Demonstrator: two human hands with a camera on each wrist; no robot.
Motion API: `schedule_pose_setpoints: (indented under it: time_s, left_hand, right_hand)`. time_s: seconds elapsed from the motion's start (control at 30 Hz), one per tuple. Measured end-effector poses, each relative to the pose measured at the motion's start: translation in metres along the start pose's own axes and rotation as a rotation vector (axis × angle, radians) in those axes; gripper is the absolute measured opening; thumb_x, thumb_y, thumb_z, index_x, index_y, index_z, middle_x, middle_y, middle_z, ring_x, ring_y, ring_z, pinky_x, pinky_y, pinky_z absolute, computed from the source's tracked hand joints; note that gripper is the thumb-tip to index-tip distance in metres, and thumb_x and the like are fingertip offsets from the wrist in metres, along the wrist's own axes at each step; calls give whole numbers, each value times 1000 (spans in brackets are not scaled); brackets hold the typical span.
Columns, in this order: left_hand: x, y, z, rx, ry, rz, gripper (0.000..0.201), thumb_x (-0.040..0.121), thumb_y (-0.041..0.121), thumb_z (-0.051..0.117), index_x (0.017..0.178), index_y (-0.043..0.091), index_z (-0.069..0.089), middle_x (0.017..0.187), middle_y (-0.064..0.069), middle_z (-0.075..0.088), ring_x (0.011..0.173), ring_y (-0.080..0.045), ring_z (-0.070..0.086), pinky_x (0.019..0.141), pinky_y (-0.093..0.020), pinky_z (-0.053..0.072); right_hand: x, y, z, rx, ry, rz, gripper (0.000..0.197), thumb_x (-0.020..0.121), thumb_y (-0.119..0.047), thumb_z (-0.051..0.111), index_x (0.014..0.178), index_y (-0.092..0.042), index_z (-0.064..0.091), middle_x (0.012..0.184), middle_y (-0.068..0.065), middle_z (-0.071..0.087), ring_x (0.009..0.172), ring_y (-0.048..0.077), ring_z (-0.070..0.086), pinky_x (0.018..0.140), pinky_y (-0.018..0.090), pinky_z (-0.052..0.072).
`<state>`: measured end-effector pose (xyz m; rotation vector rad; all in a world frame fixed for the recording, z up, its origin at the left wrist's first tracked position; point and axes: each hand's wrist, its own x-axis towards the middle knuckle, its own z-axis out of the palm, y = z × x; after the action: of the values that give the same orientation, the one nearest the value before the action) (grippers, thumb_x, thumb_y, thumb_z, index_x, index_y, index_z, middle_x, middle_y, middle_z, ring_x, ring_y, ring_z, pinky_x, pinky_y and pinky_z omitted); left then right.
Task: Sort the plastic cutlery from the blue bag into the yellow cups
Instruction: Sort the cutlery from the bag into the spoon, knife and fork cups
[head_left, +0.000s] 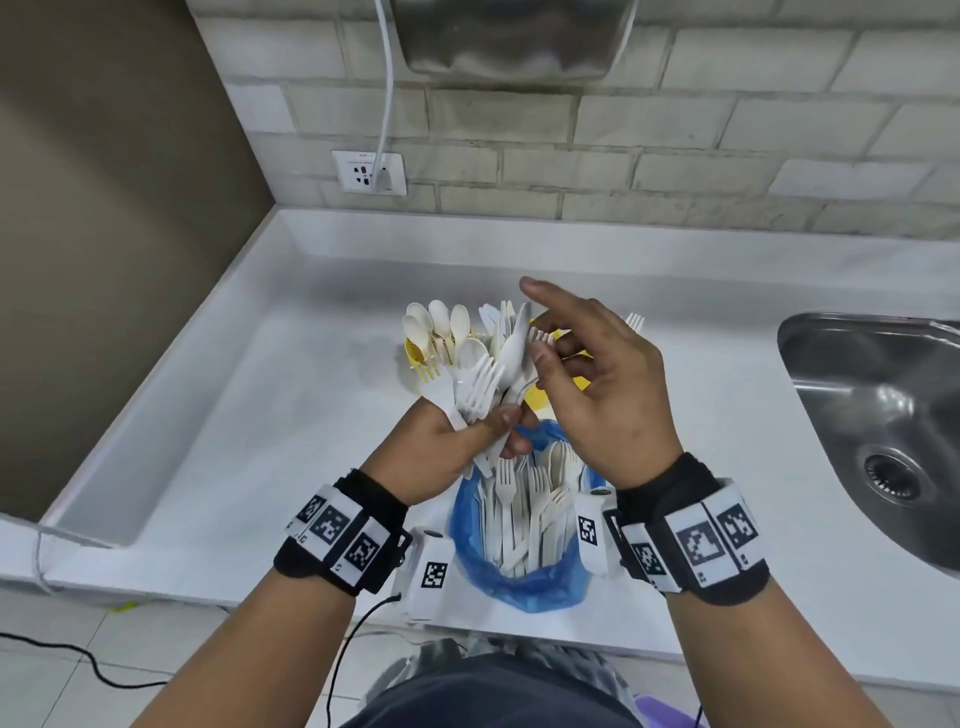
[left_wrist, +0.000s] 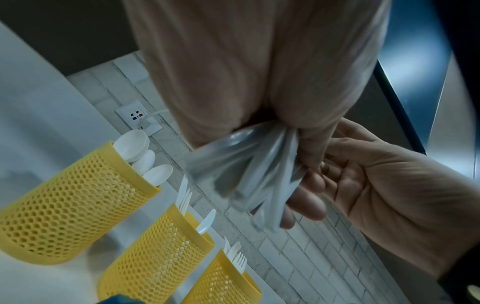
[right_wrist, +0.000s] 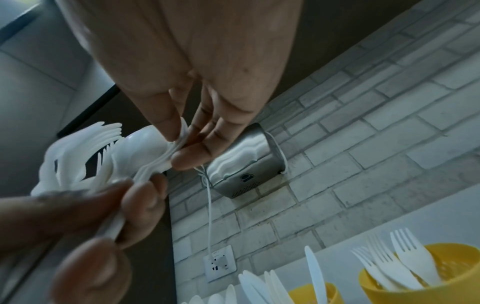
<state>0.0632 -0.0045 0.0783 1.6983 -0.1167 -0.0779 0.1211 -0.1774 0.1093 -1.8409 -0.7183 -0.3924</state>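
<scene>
My left hand (head_left: 467, 441) grips a bundle of white plastic forks and spoons (head_left: 478, 389) by the handles, above the blue bag (head_left: 524, 582). The bag lies open on the counter with several more pieces inside. My right hand (head_left: 540, 358) reaches into the top of the bundle, index finger raised, and pinches one white piece (right_wrist: 176, 144) between thumb and fingers. Behind stand three yellow mesh cups: the spoon cup (left_wrist: 64, 216), the knife cup (left_wrist: 155, 257) and the fork cup (left_wrist: 223, 283). In the head view the hands hide most of the cups.
A steel sink (head_left: 883, 415) is set into the white counter (head_left: 260, 415) at the right. On the brick wall are a socket (head_left: 369, 171) with a white cable and a steel dryer (head_left: 519, 36). A brown wall bounds the left side.
</scene>
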Motion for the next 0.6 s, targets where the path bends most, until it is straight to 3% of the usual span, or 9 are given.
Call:
schedule_pose_setpoints:
  time_s: [0.07, 0.17, 0.3, 0.37, 0.47, 0.6]
  left_hand:
    - [2, 1, -1, -1, -5, -3, 21, 106, 11, 51, 110, -3, 66, 83, 5, 76, 71, -9, 72, 60, -16, 53]
    - [5, 2, -2, -15, -12, -1, 21, 106, 7, 50, 112, -9, 61, 80, 4, 73, 70, -8, 70, 60, -16, 52]
    - [7, 2, -4, -22, -30, -17, 21, 106, 8, 50, 110, -11, 59, 78, 4, 70, 69, -8, 68, 59, -15, 51]
    - [8, 1, -7, 16, -27, -6, 17, 106, 9, 50, 106, -4, 61, 77, 6, 72, 70, -9, 68, 63, -15, 52]
    - [12, -2, -12, 70, -20, 32, 15, 106, 6, 51, 103, -5, 61, 78, 5, 72, 75, -15, 68, 72, -21, 54]
    - [14, -7, -16, 121, 18, 37, 12, 105, 14, 56, 106, 10, 68, 87, 5, 77, 83, -17, 74, 76, -25, 55]
  right_hand:
    - [3, 3, 1, -55, -4, -73, 43, 94, 6, 64, 130, -16, 70, 103, 3, 64, 78, 3, 60, 73, 10, 50]
    - [8, 6, 2, -88, -23, -94, 42, 93, 9, 62, 125, -15, 73, 105, 3, 63, 82, -3, 58, 74, 12, 49]
    - [14, 4, -1, -132, -89, -90, 59, 91, 9, 57, 142, -22, 60, 104, 3, 59, 82, 7, 57, 78, 17, 50]
    - [16, 6, -1, -138, -108, -115, 59, 88, 13, 56, 136, -20, 66, 102, 5, 57, 81, 7, 55, 77, 17, 47]
    - [18, 9, 1, -92, -101, -130, 53, 87, 14, 55, 126, -17, 73, 102, 6, 58, 81, 11, 58, 73, 21, 49]
    - [16, 7, 3, 44, -73, -1, 50, 94, 4, 61, 136, -21, 64, 106, 1, 60, 82, 16, 63, 74, 25, 57]
